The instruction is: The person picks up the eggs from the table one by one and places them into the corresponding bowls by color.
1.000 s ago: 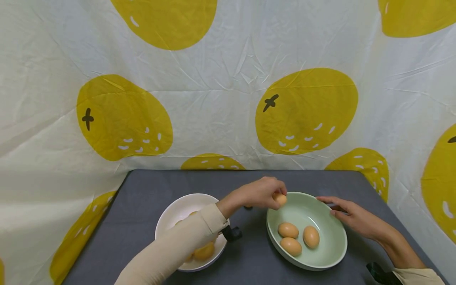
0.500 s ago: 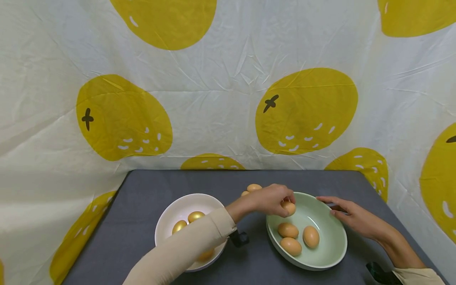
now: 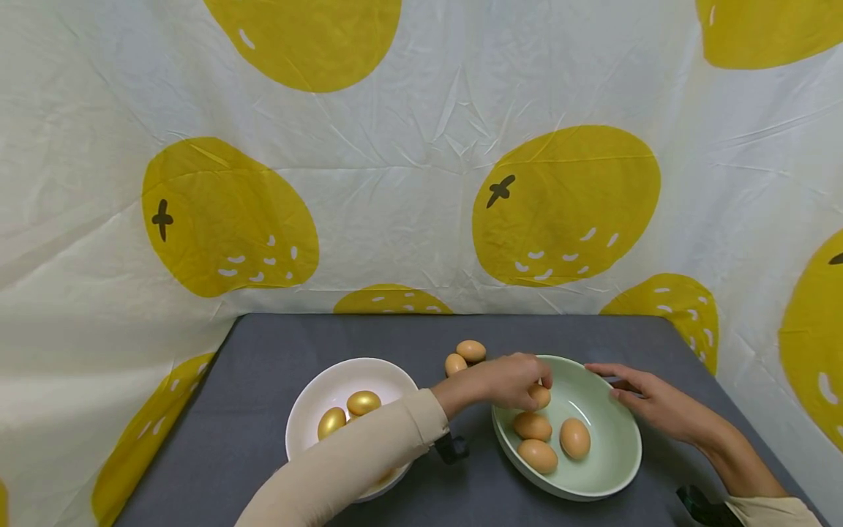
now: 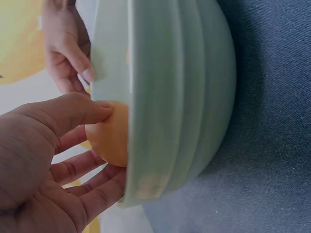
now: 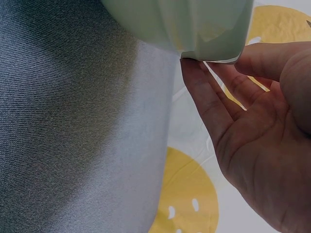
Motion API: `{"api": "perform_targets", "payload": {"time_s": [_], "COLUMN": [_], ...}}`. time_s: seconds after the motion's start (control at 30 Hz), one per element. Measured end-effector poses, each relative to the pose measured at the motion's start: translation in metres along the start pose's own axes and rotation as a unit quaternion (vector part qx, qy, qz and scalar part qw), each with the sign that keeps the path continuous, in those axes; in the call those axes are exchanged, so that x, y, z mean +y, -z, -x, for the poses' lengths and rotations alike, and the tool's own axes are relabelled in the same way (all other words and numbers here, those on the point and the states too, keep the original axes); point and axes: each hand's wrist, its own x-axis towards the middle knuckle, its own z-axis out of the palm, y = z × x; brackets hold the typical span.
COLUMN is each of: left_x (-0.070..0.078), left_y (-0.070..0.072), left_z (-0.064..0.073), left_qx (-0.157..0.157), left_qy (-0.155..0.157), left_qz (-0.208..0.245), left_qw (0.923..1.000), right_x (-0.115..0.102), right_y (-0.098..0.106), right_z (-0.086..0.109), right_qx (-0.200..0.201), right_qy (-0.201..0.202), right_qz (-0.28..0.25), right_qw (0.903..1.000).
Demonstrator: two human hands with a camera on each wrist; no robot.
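Between the thumb and fingers of my left hand [image 3: 510, 380] is a brown egg [image 3: 540, 396], just inside the left rim of the green bowl [image 3: 609, 446]. The left wrist view shows the thumb on the egg [image 4: 109, 141] and part of it hidden behind the bowl's wall. Three more brown eggs lie in the bowl, one of them a brown egg [image 3: 575, 438] apart from the other two. My right hand [image 3: 665, 402] holds the bowl's right rim, thumb on one side and fingers on the other, as the right wrist view shows.
A white bowl [image 3: 306, 410] with gold eggs [image 3: 364, 402] stands at the left, partly hidden by my left sleeve [image 3: 356, 461]. Behind my left wrist, brown eggs [image 3: 470, 350] sit on the dark grey table [image 3: 296, 337]. A fruit-print cloth [image 3: 395, 219] hangs behind.
My left hand has moved right and down with its egg, from above the green bowl's rim to inside it. Brown eggs behind the wrist have come into view. The right hand stays put.
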Motion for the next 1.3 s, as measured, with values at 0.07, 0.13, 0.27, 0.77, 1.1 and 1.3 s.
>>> {"api": "perform_targets", "payload": {"time_s": [0.07,0.13,0.27,0.77,1.1,1.3], "left_x": [-0.001,-0.001,-0.001,0.002,0.007,0.006], "left_y": [-0.003,-0.006,-0.012,-0.023,-0.029,-0.024], "left_z": [-0.003,-0.006,-0.01,-0.013,-0.013,-0.008], "left_qx": [-0.003,-0.007,-0.016,-0.034,-0.043,-0.036], "left_qy": [0.003,0.009,0.021,0.006,0.002,-0.002], "left_qz": [-0.006,-0.012,-0.021,-0.053,-0.081,-0.06], "left_qw": [1.0,0.9999,0.9994,0.998,0.9957,0.9975], "right_x": [0.001,0.001,0.002,0.005,0.004,0.004], "right_y": [0.0,-0.001,-0.002,-0.004,-0.004,-0.004], "right_z": [0.0,0.001,0.002,0.002,0.001,0.002], "right_qx": [0.0,0.001,0.005,0.007,0.006,0.006], "right_qy": [0.002,0.005,0.004,0.005,0.01,0.005], "right_qz": [-0.001,-0.001,0.003,-0.002,-0.009,-0.006], "right_qw": [1.0,1.0,1.0,1.0,0.9999,1.0]}}
